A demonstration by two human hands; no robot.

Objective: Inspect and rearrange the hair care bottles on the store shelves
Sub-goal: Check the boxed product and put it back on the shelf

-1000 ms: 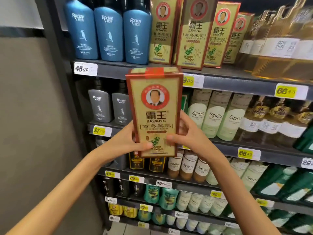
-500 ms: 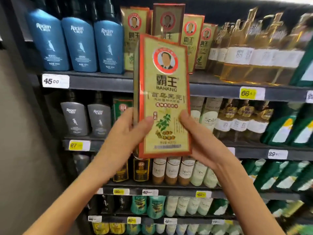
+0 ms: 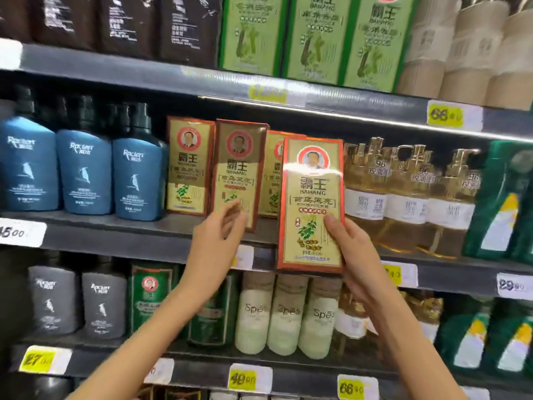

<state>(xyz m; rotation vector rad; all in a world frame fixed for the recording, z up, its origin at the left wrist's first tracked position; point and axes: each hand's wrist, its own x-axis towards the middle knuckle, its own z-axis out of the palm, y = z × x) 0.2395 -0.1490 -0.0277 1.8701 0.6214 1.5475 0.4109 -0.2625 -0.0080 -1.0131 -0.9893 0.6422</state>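
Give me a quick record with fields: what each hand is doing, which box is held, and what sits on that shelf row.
Held item: gold BAWANG box, upright, in front of the shelf edge
Right hand: grips the held box's lower right side
Left hand: fingers relaxed, at the second shelved box; contact unclear
Shelf row: blue bottles at left, gold boxes in the middle, amber pump bottles at right
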